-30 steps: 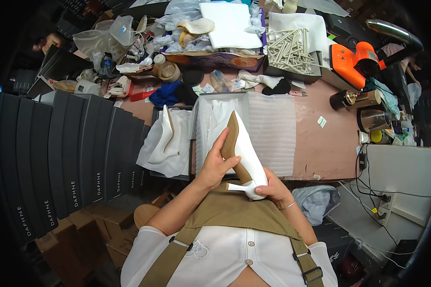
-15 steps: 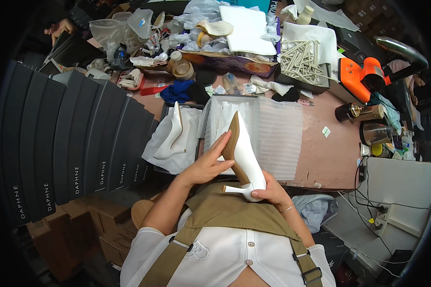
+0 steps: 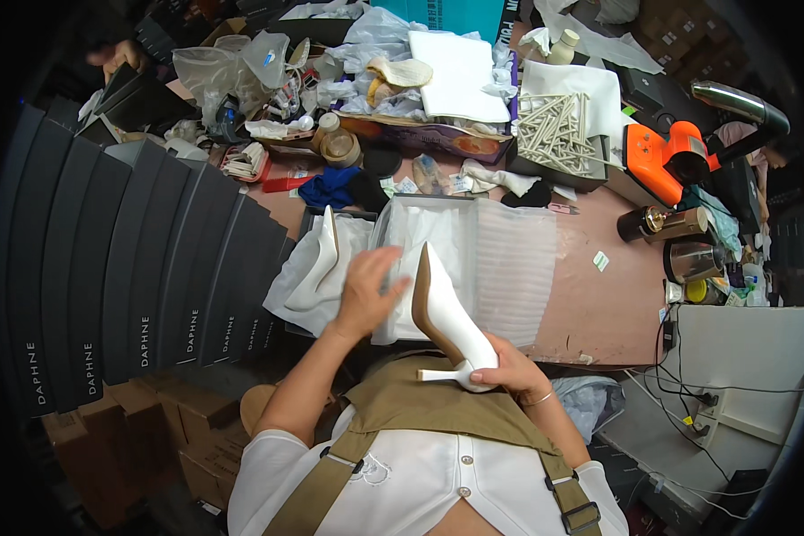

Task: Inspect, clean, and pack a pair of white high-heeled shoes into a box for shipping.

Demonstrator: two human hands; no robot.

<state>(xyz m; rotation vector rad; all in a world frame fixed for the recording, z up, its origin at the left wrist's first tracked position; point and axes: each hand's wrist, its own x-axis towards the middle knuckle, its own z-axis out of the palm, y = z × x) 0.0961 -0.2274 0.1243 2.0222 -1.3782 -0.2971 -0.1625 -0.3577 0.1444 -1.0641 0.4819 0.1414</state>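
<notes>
My right hand (image 3: 509, 371) grips a white high-heeled shoe (image 3: 448, 308) round its heel end. The shoe is tilted on its side, pointed toe away from me, with the tan sole edge and slim heel facing left. Just left of the shoe, my left hand (image 3: 369, 290) is raised and holds nothing, its fingers apart and a little blurred. A second white high-heeled shoe (image 3: 317, 268) lies on white tissue paper (image 3: 353, 234) in a box beyond that hand. Behind the held shoe is an open grey shoebox (image 3: 429, 198) lined with white paper.
Ribbed white wrapping (image 3: 518, 268) hangs over the shoebox's right side onto the pink table (image 3: 607, 308). Stacked dark shoeboxes (image 3: 165, 259) rise at the left. A box of white sticks (image 3: 554, 134), an orange device (image 3: 657, 156) and piled plastic bags (image 3: 375, 36) line the back.
My left hand has come off the shoe's sole and moved left. The shoe, still in my right hand, is slightly lower, its toe shifted nearer and left.
</notes>
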